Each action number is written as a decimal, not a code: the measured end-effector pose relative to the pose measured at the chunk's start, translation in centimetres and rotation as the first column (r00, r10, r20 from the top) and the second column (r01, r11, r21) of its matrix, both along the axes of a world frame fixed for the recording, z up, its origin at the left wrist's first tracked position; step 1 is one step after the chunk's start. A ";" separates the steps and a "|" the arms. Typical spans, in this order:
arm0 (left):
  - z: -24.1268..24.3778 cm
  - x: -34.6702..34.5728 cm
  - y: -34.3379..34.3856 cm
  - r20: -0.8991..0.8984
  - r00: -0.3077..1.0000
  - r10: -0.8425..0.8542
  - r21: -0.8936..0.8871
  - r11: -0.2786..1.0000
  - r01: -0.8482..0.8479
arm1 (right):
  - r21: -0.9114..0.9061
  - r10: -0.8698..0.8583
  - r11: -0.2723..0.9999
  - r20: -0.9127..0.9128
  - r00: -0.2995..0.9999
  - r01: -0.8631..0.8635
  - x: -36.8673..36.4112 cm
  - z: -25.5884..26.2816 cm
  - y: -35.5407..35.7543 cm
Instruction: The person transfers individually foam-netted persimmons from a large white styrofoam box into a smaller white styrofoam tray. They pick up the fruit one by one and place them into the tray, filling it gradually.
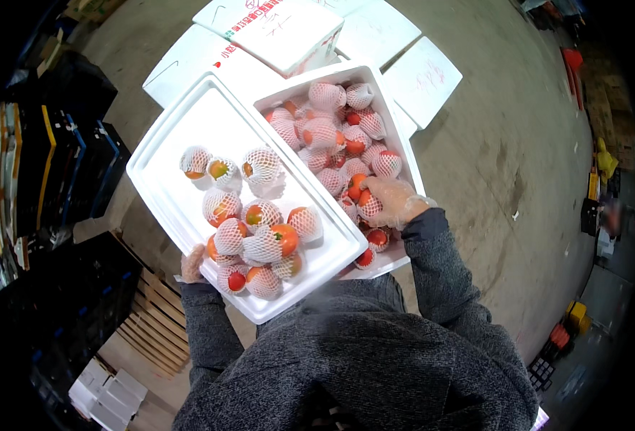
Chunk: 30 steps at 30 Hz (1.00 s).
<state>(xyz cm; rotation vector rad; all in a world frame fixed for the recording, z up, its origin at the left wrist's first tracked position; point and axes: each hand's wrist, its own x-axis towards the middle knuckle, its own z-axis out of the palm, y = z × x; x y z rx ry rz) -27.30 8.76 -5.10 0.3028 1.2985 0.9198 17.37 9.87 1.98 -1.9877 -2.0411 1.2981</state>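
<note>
My left hand (192,265), in a thin clear glove, grips the left edge of a white foam lid (204,116). Several tomatoes in white foam net sleeves lie loose on the lid; one orange tomato (285,240) pokes out of its net. To the right, a white foam box (394,118) is filled with netted tomatoes, and the lid overlaps its left side. My right hand (390,202), also gloved, reaches into the box with its fingers curled around a netted tomato (370,207). Beside those fingers shows a red-orange tomato (355,186).
More white foam boxes (175,67) with red writing stand beyond the open one. Dark crates (64,161) are stacked at the left, above a wooden pallet (153,315). White cartons (110,396) sit at the lower left. Concrete floor (490,134) stretches to the right.
</note>
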 end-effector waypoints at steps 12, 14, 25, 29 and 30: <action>0.8 0.2 0.4 -0.028 0.998 -0.057 0.020 0.998 0.057 | 0.463 0.032 0.872 0.271 0.962 -0.160 0.8 -3.8 8.8; -0.2 -1.0 0.5 -0.068 0.989 -0.129 0.053 0.990 0.133 | 0.333 0.126 0.887 0.495 0.860 -0.321 0.7 -7.2 9.9; 0.1 -1.0 0.4 -0.254 0.935 -0.247 0.133 0.949 0.287 | -0.239 0.430 0.903 0.453 0.781 -0.358 0.1 -3.3 10.6; -1.4 -2.7 0.0 -0.360 0.892 -0.274 0.135 0.931 0.340 | -0.240 0.399 0.913 0.364 0.842 -0.329 -0.4 0.4 8.5; -2.2 -3.0 -0.1 -0.319 0.908 -0.271 0.128 0.937 0.325 | -0.194 0.430 0.902 0.343 0.835 -0.385 0.0 -1.3 7.5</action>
